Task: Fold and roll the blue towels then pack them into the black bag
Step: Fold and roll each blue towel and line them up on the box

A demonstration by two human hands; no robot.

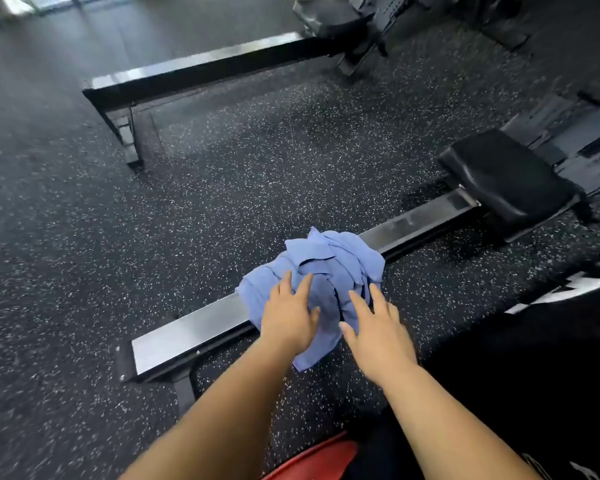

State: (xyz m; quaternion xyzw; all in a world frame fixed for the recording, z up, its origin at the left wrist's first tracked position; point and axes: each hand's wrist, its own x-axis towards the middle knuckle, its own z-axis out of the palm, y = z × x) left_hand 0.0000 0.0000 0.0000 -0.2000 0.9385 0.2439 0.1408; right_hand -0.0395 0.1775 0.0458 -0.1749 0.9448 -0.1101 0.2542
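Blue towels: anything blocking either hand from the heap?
Nothing visible. The left hand rests on the blue towels, heaped on the metal rail; the right hand is at their near edge, fingers straight.

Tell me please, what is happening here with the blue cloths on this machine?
A person reaches with both hands to a crumpled heap of blue towels that lies on the metal rail of a gym machine. The left hand rests on the heap with straight fingers; the right hand is open at its near edge. No towel looks folded or rolled yet.
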